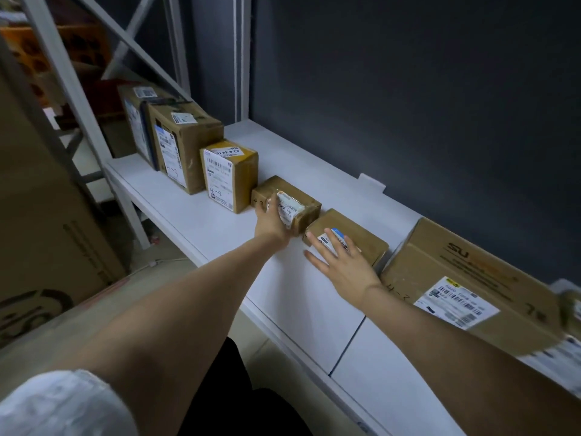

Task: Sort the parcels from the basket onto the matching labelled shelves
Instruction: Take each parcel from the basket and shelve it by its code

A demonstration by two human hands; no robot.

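The left hand (273,222) grips the small parcel (294,202) at its near end, thumb and fingers curled against the box, which sits on the white shelf (188,202) with its taped label facing up. Just to the right, the right hand (342,262) lies flat with its fingers straight and spread. It holds nothing, and its fingertips rest on the label of a flat parcel (361,237) that lies on the shelf touching the small parcel's right end. Both bare forearms reach in from the near edge, and a white sleeve (63,404) is rolled up at the left elbow. To the left of the small parcel and touching it stands a yellow-taped box (234,174) with "4-3" written by hand on its near face. Further left and farther back comes a taller brown box (188,149), then another tall box (136,121) behind it, all in one row along the shelf. On the right, a large carton (471,272) with a printed shipping label lies near the flat parcel. Behind the shelf is a dark wall (408,89); a white rack upright (242,58) stands at its far left corner. A big cardboard carton (47,215) fills the left foreground.
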